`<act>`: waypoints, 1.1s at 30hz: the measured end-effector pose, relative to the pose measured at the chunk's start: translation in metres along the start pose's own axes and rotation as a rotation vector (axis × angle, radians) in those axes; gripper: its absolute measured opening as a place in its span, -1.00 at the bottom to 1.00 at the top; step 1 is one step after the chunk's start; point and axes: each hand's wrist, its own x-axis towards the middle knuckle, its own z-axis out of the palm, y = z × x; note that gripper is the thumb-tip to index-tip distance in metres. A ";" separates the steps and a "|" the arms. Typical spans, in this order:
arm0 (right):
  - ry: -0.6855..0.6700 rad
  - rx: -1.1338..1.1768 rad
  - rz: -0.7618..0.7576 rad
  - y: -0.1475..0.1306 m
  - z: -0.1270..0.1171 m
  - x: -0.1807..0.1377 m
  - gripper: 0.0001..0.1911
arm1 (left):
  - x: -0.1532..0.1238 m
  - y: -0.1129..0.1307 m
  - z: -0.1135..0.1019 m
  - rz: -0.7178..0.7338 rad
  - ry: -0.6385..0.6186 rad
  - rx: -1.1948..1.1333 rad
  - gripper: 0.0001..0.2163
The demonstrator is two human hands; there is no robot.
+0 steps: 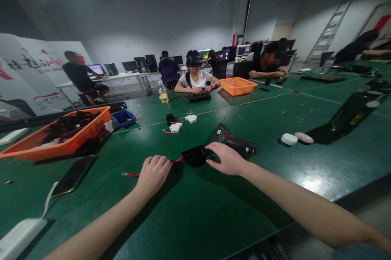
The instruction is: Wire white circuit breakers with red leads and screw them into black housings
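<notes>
My left hand (155,172) is closed around a red cable (132,175), whose metal ring end sticks out to the left. The cable runs right to a small black box-shaped housing (194,156) just above the green table. At the housing's right end, my right hand (226,158) has thumb and fingers apart, with the fingertips at or very near its edge; whether they touch is hard to tell. Right behind that hand lies a black cordless drill (233,139). Farther back are white connector pieces (176,127) with red leads and a small black part (170,119).
On the left stand an orange basket (100,114) of black parts and a blue bin (126,117). A phone (73,176) and white power strip (23,235) lie nearer. To the right are earbud cases (288,139) and a dark bottle (351,109). Co-workers sit across the table.
</notes>
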 end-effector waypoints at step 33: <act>0.107 0.105 0.034 0.016 0.008 0.004 -0.78 | -0.004 0.016 -0.012 0.352 0.123 -0.390 -0.87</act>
